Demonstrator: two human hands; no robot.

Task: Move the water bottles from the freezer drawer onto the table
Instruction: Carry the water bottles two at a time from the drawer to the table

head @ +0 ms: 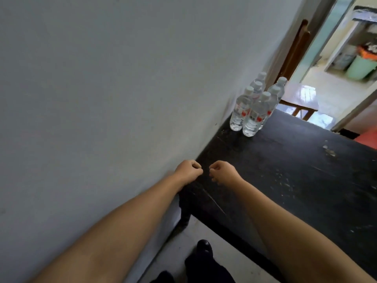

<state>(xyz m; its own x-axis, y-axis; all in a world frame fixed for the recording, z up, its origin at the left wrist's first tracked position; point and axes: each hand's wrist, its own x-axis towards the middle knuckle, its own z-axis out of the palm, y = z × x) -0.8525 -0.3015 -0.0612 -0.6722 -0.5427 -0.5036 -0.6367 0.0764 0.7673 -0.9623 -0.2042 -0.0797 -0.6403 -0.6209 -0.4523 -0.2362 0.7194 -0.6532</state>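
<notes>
Several clear water bottles [255, 105] with white caps and red-marked labels stand upright in a tight cluster on the far left corner of a black wooden table [295, 180], close to the wall. My left hand [188, 170] and my right hand [223, 172] hover side by side over the table's near left corner, both with fingers curled and nothing in them. The hands are well short of the bottles. The freezer drawer is out of view.
A grey wall [102, 88] runs along the table's left side. Beyond the table, a doorway [326, 68] opens onto a bright room with a small wooden table [299, 94] and green bins [361, 67]. My dark shoe [204, 247] is on the pale floor below.
</notes>
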